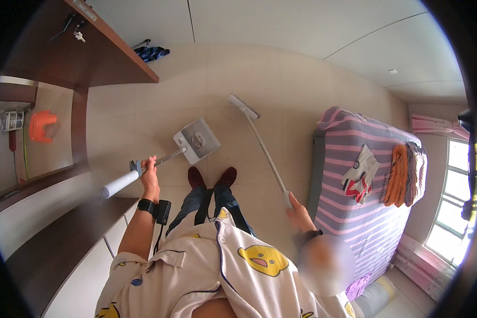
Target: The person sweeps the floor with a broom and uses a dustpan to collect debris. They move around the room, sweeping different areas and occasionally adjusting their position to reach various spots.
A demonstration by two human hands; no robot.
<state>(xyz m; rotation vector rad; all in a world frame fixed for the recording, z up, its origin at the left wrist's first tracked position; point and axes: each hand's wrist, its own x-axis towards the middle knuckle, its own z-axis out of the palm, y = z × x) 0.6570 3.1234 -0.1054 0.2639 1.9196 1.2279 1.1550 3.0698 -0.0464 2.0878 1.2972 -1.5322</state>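
Observation:
My left hand [150,177] grips the metal pole of a long-handled dustpan [210,137], just past its pale handle grip [121,183]. The dustpan's white and grey pan rests on the tiled floor in front of my feet, with a small heap of grey dust [198,140] in it. In my right hand [298,213] is the handle of a broom [265,151]. Its narrow white head [244,106] is on the floor, ahead and to the right of the pan and apart from it. A few dark specks lie near the broom head.
At right stands a bed [342,167] with a striped sheet, bearing a shirt [361,175] and folded blankets [397,175]. An open brown door [115,51] with keys is at upper left. Through the doorway an orange stool [42,126] shows. A dark-topped cabinet [63,242] stands at lower left.

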